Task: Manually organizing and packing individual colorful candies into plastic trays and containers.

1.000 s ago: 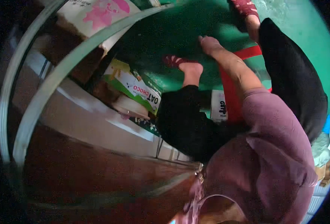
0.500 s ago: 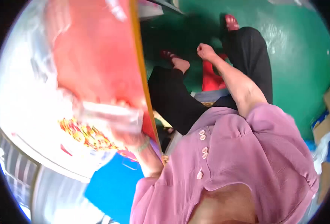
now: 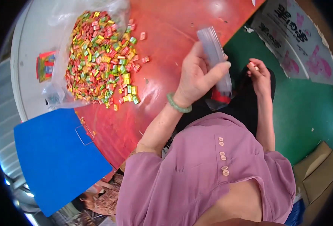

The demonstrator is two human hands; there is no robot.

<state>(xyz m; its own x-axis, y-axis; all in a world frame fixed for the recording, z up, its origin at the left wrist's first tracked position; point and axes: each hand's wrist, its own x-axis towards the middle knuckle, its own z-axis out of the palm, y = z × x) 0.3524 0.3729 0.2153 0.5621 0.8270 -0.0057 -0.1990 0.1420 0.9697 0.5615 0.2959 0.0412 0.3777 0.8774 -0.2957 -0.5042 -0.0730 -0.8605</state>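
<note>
The left hand (image 3: 196, 77) grips a long, clear plastic container (image 3: 211, 45) near the glossy red tabletop (image 3: 162, 41) — the right hand (image 3: 260, 75) curls its fingers, whether around anything I cannot tell.

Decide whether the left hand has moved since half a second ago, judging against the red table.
Yes: the left hand has moved away from the pile of small wrapped pieces, toward the edge of the red table.
</note>
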